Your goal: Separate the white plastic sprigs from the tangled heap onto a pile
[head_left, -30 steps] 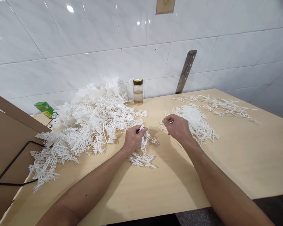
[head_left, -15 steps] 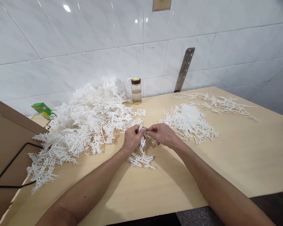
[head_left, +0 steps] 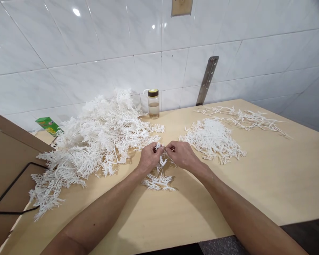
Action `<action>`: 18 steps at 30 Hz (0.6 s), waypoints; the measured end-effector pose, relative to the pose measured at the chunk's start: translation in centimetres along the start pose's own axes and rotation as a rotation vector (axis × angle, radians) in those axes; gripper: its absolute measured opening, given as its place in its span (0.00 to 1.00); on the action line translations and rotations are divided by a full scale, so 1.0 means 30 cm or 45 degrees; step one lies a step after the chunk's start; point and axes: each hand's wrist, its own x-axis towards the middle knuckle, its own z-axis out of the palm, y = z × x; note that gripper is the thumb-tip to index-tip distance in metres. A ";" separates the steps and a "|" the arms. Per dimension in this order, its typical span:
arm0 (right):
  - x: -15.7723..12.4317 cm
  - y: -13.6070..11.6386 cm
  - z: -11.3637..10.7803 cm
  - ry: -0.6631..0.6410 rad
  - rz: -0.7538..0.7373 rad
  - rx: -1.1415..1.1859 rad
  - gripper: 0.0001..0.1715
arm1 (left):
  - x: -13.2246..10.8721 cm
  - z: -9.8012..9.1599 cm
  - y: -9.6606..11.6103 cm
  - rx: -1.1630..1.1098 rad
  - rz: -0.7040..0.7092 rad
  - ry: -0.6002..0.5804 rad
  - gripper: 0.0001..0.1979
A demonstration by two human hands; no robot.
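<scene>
Between my hands is a white plastic branch [head_left: 162,161] with many fine twigs, its lower part hanging toward the table. My left hand [head_left: 149,156] is closed around the upper part of it, and small white tips poke out above the thumb. My right hand [head_left: 181,153] is pinched close beside the left fingertips, at the edge of the same branch; exactly what its fingers grip is too small to see. Just below the hands, a frond of white twigs [head_left: 159,182] rests on the tabletop; whether it joins the held branch I cannot tell.
A large heap of white branches [head_left: 101,131] covers the table's left side. Right of my hands lies a pile of short white sprigs [head_left: 212,139], with bare white stems [head_left: 251,118] behind. A bottle [head_left: 153,104], a green box [head_left: 48,125] and a brown carton [head_left: 10,156] stand around.
My right hand has turned slightly, with its fingers more tucked in near the left fingertips. The piles on the table have not changed.
</scene>
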 end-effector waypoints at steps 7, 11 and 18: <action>-0.014 -0.008 0.021 0.002 -0.085 -0.134 0.12 | -0.004 -0.004 0.006 0.281 0.025 0.009 0.15; -0.022 -0.023 0.037 -0.020 -0.054 -0.177 0.09 | -0.009 -0.002 -0.004 0.495 0.116 -0.039 0.13; -0.007 -0.025 0.034 0.066 0.013 -0.417 0.09 | -0.017 -0.007 0.005 0.525 0.160 -0.018 0.13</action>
